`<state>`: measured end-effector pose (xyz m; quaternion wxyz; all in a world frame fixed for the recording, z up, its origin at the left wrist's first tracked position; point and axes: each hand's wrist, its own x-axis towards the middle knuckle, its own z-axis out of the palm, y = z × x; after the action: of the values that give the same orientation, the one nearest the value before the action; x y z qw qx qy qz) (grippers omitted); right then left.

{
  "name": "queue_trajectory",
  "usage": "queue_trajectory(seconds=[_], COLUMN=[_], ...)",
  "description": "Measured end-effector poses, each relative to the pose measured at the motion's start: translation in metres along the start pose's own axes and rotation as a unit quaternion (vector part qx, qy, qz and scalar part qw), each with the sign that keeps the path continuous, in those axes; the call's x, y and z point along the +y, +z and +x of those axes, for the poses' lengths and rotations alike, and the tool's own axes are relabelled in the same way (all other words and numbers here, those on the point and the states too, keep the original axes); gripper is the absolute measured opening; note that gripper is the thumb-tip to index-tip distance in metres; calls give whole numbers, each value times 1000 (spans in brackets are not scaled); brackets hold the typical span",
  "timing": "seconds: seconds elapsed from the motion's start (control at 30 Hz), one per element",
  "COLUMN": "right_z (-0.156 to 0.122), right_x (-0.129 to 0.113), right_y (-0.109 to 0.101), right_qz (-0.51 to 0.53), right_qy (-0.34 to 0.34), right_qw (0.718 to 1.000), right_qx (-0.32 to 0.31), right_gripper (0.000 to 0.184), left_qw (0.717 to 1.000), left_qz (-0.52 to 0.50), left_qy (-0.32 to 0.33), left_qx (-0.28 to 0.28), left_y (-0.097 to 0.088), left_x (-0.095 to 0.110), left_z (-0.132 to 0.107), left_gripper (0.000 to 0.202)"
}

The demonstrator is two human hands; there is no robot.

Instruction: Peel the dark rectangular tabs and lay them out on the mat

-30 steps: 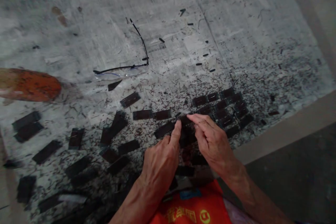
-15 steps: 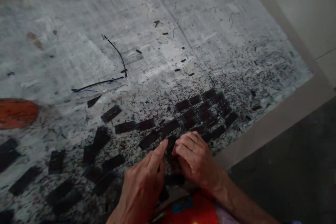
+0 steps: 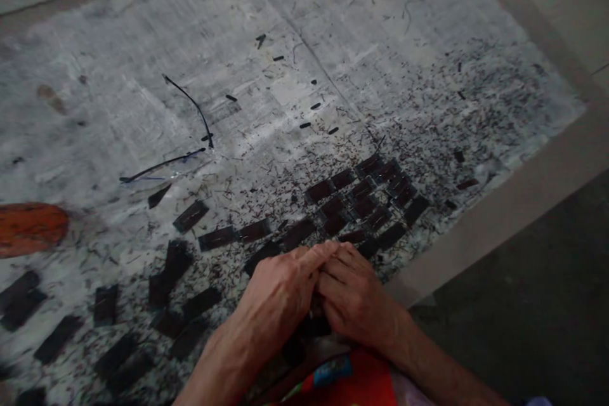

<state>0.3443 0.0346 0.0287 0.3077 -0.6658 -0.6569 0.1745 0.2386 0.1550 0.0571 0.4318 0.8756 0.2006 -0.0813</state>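
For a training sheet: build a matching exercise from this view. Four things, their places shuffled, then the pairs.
Things:
1 Rimless eyeglasses
2 Orange oblong object
3 Left hand
4 Red printed fabric

Places:
A Bottom edge of the view
B Touching the right hand
C Left edge of the view
D On the pale sheet, above the dark strips

Pairs: 1-D, 2-C, 3-B, 4-A

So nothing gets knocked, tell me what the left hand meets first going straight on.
The right hand: the fingertips of the left hand point across at it and seem already to touch it, though depth is hard to judge here.
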Motion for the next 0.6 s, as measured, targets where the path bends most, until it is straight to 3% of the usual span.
queue_trajectory(seconds=[0.2, 0.43, 0.6], right_z=[2, 3, 1], right_x=[2, 4, -1], right_y=[-1, 0, -14], right_qz=[5, 10, 58], right_qy=[-9, -8, -43], right_qw=[1000, 999, 997], right_qx=[13, 31, 34], right_gripper=[25, 27, 23], left_qw=[999, 998, 999], left_qz=[-41, -46, -34], left_qy=[6, 6, 8], left_qx=[-20, -33, -36], left_y=[-9, -5, -2], left_x=[5, 2, 1], left_z=[12, 13, 10], left_gripper=[42, 37, 42])
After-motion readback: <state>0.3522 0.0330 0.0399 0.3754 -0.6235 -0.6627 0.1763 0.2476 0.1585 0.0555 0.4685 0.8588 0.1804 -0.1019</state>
